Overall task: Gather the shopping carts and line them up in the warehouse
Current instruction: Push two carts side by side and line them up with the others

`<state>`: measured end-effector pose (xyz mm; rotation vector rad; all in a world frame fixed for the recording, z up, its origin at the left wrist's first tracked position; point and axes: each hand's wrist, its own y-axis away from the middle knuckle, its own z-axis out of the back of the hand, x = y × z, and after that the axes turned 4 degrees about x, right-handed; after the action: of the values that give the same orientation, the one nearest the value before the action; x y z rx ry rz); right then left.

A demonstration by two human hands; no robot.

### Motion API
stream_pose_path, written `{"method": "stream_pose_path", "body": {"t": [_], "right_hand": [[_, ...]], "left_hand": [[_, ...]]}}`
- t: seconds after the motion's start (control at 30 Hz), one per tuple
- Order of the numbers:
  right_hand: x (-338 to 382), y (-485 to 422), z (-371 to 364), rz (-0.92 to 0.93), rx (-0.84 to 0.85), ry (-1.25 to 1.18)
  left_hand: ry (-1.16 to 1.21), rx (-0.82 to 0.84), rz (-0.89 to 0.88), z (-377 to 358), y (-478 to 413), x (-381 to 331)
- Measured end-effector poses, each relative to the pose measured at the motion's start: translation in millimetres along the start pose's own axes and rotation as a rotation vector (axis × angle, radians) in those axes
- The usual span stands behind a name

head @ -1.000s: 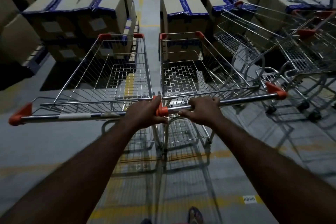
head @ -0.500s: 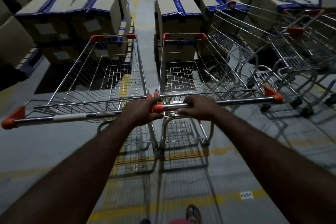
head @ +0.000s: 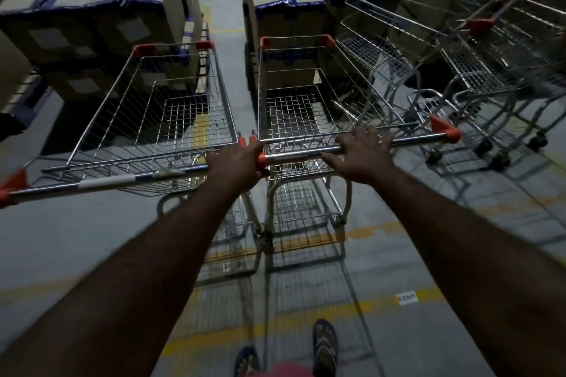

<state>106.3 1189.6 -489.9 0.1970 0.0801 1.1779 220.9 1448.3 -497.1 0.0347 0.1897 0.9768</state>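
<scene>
- Left hand (head: 237, 163) clamped on left cart's (head: 159, 119) handle end
- Right hand (head: 361, 153) on right cart's (head: 306, 107) bar, fingers loosely spread
- More carts (head: 428, 55) at 2 o'clock

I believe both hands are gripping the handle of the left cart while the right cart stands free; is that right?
Not quite: the head view shows the left hand at the left cart's handle end, but the right hand lies, fingers spread, on the right cart's handle.
</scene>
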Motion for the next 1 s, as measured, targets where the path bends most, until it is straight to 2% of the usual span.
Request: {"method": "stream_pose_path", "body": {"t": [0.13,0.3,0.5,1.0], "right_hand": [[5.2,14.0,-10.2,-0.081,-0.066,-0.017],[13.1,23.2,-7.1,-0.097,0.01,-0.051],[14.6,33.3,-8.1,-0.115,0.018,-0.085],[12.5,33.7,-12.9,-0.093,0.032,-0.123]], "left_hand": [[-0.047,-0.045,-0.031,-6.3,7.2,-5.8],[-0.007,-0.009,-0.158,-6.3,10.6,7.2],[-0.01,-0.05,-0.181,-4.5,18.8,6.2],[-0.065,0.004,-0.216,-3.0,21.8,8.0]]}}
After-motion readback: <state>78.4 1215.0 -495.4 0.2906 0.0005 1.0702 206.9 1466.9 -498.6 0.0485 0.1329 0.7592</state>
